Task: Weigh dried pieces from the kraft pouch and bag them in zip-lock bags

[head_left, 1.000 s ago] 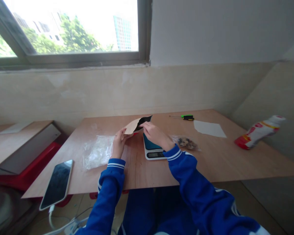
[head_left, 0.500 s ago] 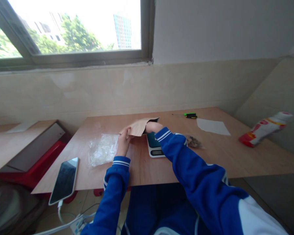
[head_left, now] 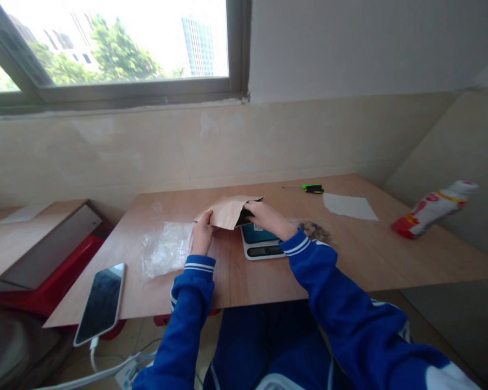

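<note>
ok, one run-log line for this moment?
left hand: holding paper bag | right hand: fingers at bag's open mouth | scale: partly hidden | phone: cable plugged in

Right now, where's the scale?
Head view, centre of the table: the scale sits partly under the right hand, right of the plastic bag.

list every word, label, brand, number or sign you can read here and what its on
No text can be read with certainty.
Bottle: red label markings, too blurred to read.
Scale: display too small and dim to read.
Pale label on the scale's platform: too small to read.
Phone: dark screen, no text visible.
</note>
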The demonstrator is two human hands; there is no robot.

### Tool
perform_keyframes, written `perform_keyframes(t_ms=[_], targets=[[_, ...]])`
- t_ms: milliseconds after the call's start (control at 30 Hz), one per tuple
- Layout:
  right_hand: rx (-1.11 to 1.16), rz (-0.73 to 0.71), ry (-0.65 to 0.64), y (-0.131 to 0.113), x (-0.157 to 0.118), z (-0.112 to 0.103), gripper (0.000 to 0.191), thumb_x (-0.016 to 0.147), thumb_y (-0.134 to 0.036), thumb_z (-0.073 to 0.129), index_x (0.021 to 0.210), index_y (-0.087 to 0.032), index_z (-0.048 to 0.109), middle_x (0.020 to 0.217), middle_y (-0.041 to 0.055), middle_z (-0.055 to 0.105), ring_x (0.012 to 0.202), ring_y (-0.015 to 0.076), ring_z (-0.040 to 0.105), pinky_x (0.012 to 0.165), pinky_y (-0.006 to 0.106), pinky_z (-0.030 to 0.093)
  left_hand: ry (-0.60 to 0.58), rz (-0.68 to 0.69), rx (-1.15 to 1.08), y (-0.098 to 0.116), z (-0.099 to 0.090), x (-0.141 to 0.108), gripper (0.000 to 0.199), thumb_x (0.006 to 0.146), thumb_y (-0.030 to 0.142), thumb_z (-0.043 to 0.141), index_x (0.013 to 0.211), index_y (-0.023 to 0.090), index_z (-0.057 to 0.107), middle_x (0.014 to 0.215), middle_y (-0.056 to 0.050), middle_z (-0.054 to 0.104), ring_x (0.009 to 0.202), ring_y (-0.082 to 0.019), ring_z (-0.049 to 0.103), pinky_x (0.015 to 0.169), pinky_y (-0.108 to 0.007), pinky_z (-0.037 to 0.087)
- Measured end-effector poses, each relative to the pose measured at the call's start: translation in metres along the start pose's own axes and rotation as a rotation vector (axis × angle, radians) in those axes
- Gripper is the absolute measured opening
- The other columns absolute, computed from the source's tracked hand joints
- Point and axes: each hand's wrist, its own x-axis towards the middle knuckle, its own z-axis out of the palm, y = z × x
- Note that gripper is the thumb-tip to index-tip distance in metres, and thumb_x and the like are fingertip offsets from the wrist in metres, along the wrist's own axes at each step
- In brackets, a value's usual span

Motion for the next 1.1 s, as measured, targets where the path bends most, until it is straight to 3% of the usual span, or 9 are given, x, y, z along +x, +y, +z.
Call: perform_keyframes(t_ms=[200,367,433,600,733,833,967,1100], targets=[[0.253,-0.003,0.185,-0.005,-0.025,-0.022,0.034,0.079,-0.009,0.065,0.112,-0.018,0.068,0.114,0.0094,0.069,0.109,0.0238,0.064,0.098,0.042,0.049,-0.032,-0.025,-0.005,0.000,-0.003,0.006,0.053,0.064,0.007,0.054,0.116,0.016,0.065,0.116,-0.010,0.070,0.110,-0.028,0.063,0.098,-0.042,0.047],[0.783,0.202,0.299,-0.008,-0.059,-0.036,0.040,0.078,-0.031,0.072,0.116,-0.021,0.068,0.119,0.0069,0.069,0.108,0.0232,0.065,0.097,0.040,0.051,-0.050,-0.054,-0.009,0.000,-0.009,0.010,0.050,0.064,0.010,0.061,0.114,0.015,0.066,0.112,-0.010,0.071,0.106,-0.028,0.065,0.095,-0.041,0.049],[0.894,0.287,0.319,-0.001,-0.071,-0.036,0.044,0.074,-0.035,0.075,0.115,-0.021,0.068,0.120,0.0064,0.069,0.109,0.0243,0.065,0.099,0.041,0.050,-0.054,-0.066,-0.014,0.000,-0.010,0.010,0.049,0.064,0.011,0.062,0.113,0.017,0.067,0.108,-0.008,0.073,0.103,-0.027,0.066,0.092,-0.039,0.051],[0.842,0.456,0.303,0.038,-0.080,-0.011,0.044,0.072,-0.036,0.075,0.111,-0.018,0.070,0.114,0.0089,0.071,0.105,0.0261,0.067,0.096,0.045,0.052,-0.045,-0.080,-0.018,0.000,-0.011,0.011,0.046,0.064,0.013,0.066,0.109,0.020,0.068,0.103,-0.006,0.074,0.102,-0.028,0.067,0.088,-0.038,0.052],[0.664,0.503,0.334,0.066,-0.064,0.025,0.036,0.076,-0.026,0.069,0.110,-0.013,0.070,0.107,0.0129,0.073,0.093,0.0246,0.070,0.087,0.043,0.055,-0.036,-0.075,-0.015,-0.001,-0.010,0.010,0.046,0.065,0.012,0.065,0.109,0.021,0.068,0.104,-0.006,0.074,0.101,-0.027,0.067,0.088,-0.037,0.052],[0.607,0.499,0.355,0.075,-0.051,0.046,0.034,0.075,-0.020,0.069,0.108,-0.013,0.070,0.107,0.0131,0.073,0.092,0.0242,0.070,0.087,0.044,0.055,-0.029,-0.071,-0.006,-0.001,-0.010,0.009,0.045,0.065,0.013,0.065,0.110,0.022,0.067,0.105,-0.005,0.074,0.100,-0.027,0.067,0.087,-0.037,0.052],[0.551,0.485,0.370,0.075,-0.048,0.055,0.033,0.074,-0.019,0.069,0.106,-0.015,0.071,0.109,0.0116,0.072,0.102,0.0267,0.067,0.095,0.048,0.049,-0.028,-0.075,0.010,-0.001,-0.011,0.009,0.045,0.065,0.014,0.065,0.110,0.021,0.067,0.106,-0.005,0.074,0.099,-0.027,0.067,0.087,-0.036,0.052],[0.534,0.482,0.400,0.078,-0.059,0.050,0.035,0.078,-0.025,0.066,0.111,-0.015,0.068,0.116,0.0132,0.070,0.108,0.0271,0.065,0.097,0.048,0.048,-0.032,-0.072,0.011,-0.002,-0.010,0.008,0.046,0.066,0.013,0.064,0.112,0.020,0.066,0.110,-0.006,0.072,0.101,-0.026,0.066,0.089,-0.036,0.051]])
